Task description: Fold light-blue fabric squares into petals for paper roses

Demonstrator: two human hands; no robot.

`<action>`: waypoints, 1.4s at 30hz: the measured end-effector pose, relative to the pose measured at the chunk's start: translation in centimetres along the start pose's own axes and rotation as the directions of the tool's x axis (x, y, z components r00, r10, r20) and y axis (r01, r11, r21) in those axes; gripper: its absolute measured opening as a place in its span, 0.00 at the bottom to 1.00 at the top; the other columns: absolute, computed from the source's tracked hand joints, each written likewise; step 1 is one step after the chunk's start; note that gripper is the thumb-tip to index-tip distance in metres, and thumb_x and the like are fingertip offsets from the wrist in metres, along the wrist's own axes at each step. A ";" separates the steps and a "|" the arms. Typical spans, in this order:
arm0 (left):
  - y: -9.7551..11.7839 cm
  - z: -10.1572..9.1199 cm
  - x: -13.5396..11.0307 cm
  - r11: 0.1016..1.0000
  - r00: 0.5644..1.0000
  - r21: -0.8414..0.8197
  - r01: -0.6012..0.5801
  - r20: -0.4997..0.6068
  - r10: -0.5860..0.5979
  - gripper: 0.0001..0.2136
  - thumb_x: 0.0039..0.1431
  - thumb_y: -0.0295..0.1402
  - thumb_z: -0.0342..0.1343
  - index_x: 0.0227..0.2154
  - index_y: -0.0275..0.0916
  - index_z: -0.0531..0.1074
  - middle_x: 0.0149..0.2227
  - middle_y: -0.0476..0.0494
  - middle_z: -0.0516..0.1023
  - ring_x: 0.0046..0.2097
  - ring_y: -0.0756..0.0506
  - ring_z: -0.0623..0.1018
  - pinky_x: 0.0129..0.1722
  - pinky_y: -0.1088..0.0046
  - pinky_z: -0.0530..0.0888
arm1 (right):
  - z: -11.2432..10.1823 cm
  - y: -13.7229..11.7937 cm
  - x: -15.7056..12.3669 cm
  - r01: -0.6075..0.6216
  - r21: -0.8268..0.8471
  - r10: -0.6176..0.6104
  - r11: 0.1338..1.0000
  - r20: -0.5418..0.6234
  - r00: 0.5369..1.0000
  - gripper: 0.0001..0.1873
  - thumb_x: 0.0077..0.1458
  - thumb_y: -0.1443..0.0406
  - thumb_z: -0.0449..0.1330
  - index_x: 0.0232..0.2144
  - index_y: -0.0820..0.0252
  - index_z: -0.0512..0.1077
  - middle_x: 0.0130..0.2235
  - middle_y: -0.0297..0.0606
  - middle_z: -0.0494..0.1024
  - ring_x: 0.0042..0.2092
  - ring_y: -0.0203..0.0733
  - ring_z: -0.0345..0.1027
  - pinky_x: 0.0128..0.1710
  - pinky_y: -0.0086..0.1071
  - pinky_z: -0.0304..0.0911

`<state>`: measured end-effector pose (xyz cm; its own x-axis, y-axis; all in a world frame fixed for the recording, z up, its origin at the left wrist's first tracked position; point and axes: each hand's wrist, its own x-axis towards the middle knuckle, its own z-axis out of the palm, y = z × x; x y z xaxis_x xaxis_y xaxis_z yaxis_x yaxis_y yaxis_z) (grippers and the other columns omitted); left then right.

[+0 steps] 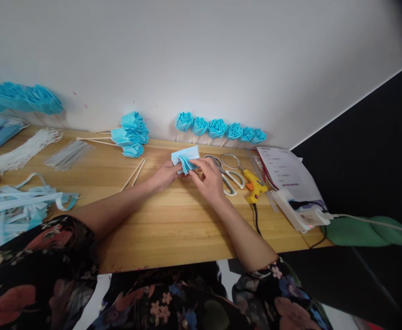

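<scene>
A light blue face mask (187, 153), partly opened and folded in layers, is held above the wooden table in front of me. My left hand (168, 175) grips its lower left side, with some fingers hidden behind the fabric. Pinching the folds from the right is my right hand (208, 178). Just beyond that hand lie white-handled scissors (233, 181), and a yellow glue gun (254, 185) rests farther right. Two thin wooden sticks (134, 174) lie left of my left hand.
Blue fabric roses (218, 129) on sticks lean along the wall, with another bunch (132, 135) to their left. White ear loops (27, 149), nose wires (69, 155) and mask scraps (18, 208) cover the left side. A power strip (295, 213) and printed paper (287, 169) sit right.
</scene>
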<state>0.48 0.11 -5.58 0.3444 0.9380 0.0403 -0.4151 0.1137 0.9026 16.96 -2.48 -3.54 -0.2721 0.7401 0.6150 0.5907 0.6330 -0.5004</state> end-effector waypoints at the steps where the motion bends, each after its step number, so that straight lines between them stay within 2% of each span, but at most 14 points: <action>1: -0.1 -0.1 0.0 1.000 1.000 0.002 0.004 0.005 -0.004 0.18 0.46 0.47 0.70 0.29 0.37 0.76 0.31 0.45 0.79 0.41 0.44 0.78 0.39 0.71 0.72 | -0.1 0.0 0.0 -0.003 0.009 0.003 1.000 -0.009 1.000 0.12 0.62 0.66 0.59 0.48 0.52 0.76 0.44 0.42 0.78 0.44 0.46 0.73 0.42 0.40 0.71; 5: -0.5 -0.4 0.0 0.999 0.998 0.045 0.025 0.060 -0.028 0.18 0.50 0.47 0.67 0.33 0.36 0.77 0.33 0.42 0.80 0.39 0.43 0.78 0.40 0.68 0.74 | -0.3 -0.1 0.0 -0.001 0.025 0.003 1.000 -0.084 0.996 0.11 0.65 0.63 0.56 0.43 0.53 0.78 0.40 0.41 0.79 0.42 0.45 0.73 0.41 0.40 0.70; 9: -0.7 -0.6 0.0 0.993 0.997 0.107 0.041 0.064 -0.048 0.17 0.52 0.46 0.65 0.33 0.36 0.77 0.31 0.42 0.80 0.38 0.43 0.79 0.41 0.67 0.74 | -0.5 0.1 0.1 0.026 -0.025 -0.030 0.999 -0.143 0.989 0.10 0.65 0.63 0.57 0.40 0.52 0.80 0.39 0.40 0.81 0.41 0.45 0.74 0.43 0.41 0.70; 14: -0.9 -0.9 0.2 0.997 1.000 0.069 0.016 0.018 -0.017 0.16 0.51 0.46 0.66 0.31 0.37 0.76 0.32 0.45 0.79 0.37 0.45 0.77 0.42 0.69 0.73 | 0.0 0.4 0.2 0.185 -0.048 -0.187 0.982 -0.054 0.981 0.11 0.65 0.66 0.56 0.40 0.52 0.80 0.42 0.39 0.84 0.43 0.43 0.76 0.46 0.42 0.68; 16: -0.9 -1.0 0.3 0.999 1.000 0.032 -0.006 0.000 0.006 0.15 0.49 0.44 0.67 0.31 0.38 0.75 0.31 0.47 0.79 0.36 0.47 0.76 0.42 0.70 0.73 | 0.1 0.3 0.3 0.200 -0.033 -0.200 0.979 0.003 0.980 0.12 0.66 0.66 0.55 0.41 0.53 0.79 0.43 0.39 0.84 0.45 0.43 0.77 0.47 0.42 0.68; 19: -0.8 -1.0 0.4 1.000 1.000 0.024 0.002 -0.016 -0.002 0.14 0.49 0.43 0.67 0.32 0.39 0.76 0.32 0.47 0.79 0.38 0.46 0.77 0.43 0.70 0.72 | 0.2 0.1 0.1 0.138 0.002 -0.138 0.990 0.042 0.989 0.10 0.65 0.64 0.55 0.42 0.53 0.78 0.44 0.40 0.84 0.47 0.44 0.77 0.49 0.43 0.68; 22: -0.5 -0.8 0.2 0.998 1.000 0.049 0.028 -0.014 -0.027 0.16 0.49 0.46 0.67 0.32 0.39 0.77 0.32 0.45 0.80 0.37 0.45 0.77 0.42 0.69 0.73 | 0.3 0.1 -0.2 -0.025 0.100 0.023 0.995 0.020 1.000 0.10 0.66 0.62 0.55 0.46 0.53 0.74 0.42 0.39 0.84 0.44 0.44 0.78 0.47 0.41 0.70; 25: -0.2 -0.5 0.1 0.997 0.999 0.074 0.034 0.009 -0.034 0.18 0.49 0.47 0.68 0.34 0.37 0.77 0.34 0.43 0.81 0.39 0.43 0.78 0.41 0.68 0.73 | 0.6 0.5 -0.5 -0.225 0.259 0.231 0.939 0.007 0.973 0.13 0.66 0.59 0.55 0.50 0.53 0.69 0.38 0.37 0.84 0.38 0.42 0.79 0.40 0.37 0.73; 28: -0.3 -0.3 0.1 0.995 0.999 0.094 0.033 0.011 -0.034 0.19 0.47 0.47 0.69 0.35 0.37 0.78 0.35 0.41 0.82 0.43 0.41 0.79 0.40 0.69 0.74 | 1.1 1.0 -0.5 -0.310 0.359 0.337 0.881 -0.014 0.942 0.15 0.63 0.57 0.58 0.50 0.53 0.65 0.35 0.34 0.82 0.35 0.41 0.79 0.35 0.35 0.73; 31: -0.5 -0.3 0.2 0.995 0.999 0.102 0.018 0.040 -0.022 0.20 0.49 0.48 0.68 0.36 0.37 0.78 0.35 0.40 0.82 0.43 0.40 0.80 0.39 0.69 0.74 | 1.2 1.1 -0.3 -0.322 0.360 0.368 0.875 -0.063 0.928 0.15 0.60 0.59 0.61 0.47 0.54 0.67 0.31 0.30 0.78 0.32 0.39 0.75 0.34 0.33 0.71; 34: -0.6 -0.5 0.1 0.993 0.997 0.120 -0.007 0.076 -0.002 0.20 0.50 0.50 0.67 0.35 0.36 0.78 0.33 0.41 0.81 0.38 0.42 0.80 0.38 0.69 0.74 | 0.9 0.9 0.1 -0.322 0.305 0.376 0.896 -0.140 0.916 0.11 0.56 0.60 0.64 0.41 0.55 0.70 0.27 0.27 0.73 0.28 0.36 0.69 0.31 0.31 0.66; 37: -0.5 -0.6 0.0 0.985 0.994 0.169 -0.032 0.106 0.014 0.19 0.51 0.48 0.67 0.32 0.35 0.77 0.32 0.41 0.81 0.34 0.44 0.79 0.38 0.67 0.75 | 0.5 0.8 0.3 -0.286 0.244 0.337 0.927 -0.202 0.920 0.07 0.56 0.60 0.65 0.32 0.56 0.71 0.29 0.29 0.72 0.30 0.35 0.66 0.30 0.30 0.62; 39: -0.4 -0.6 -0.1 0.977 0.992 0.211 -0.034 0.124 0.008 0.17 0.52 0.46 0.66 0.31 0.35 0.77 0.32 0.41 0.81 0.33 0.44 0.79 0.39 0.67 0.75 | 0.3 0.8 0.4 -0.265 0.205 0.307 0.942 -0.216 0.927 0.09 0.56 0.60 0.65 0.28 0.56 0.70 0.31 0.31 0.72 0.31 0.36 0.66 0.29 0.30 0.61; 42: -0.4 -0.6 -0.1 0.970 0.991 0.242 -0.037 0.135 0.004 0.15 0.55 0.44 0.64 0.31 0.35 0.77 0.32 0.40 0.81 0.34 0.44 0.79 0.39 0.66 0.75 | 0.1 0.7 0.4 -0.235 0.159 0.267 0.959 -0.218 0.939 0.10 0.58 0.61 0.64 0.26 0.56 0.70 0.31 0.32 0.72 0.31 0.36 0.65 0.30 0.31 0.61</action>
<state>0.08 0.18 -6.21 0.4535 0.8854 0.1017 -0.2115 -0.0040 0.9774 17.23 -1.67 -3.68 0.0673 0.8142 0.5767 0.5092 0.4690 -0.7216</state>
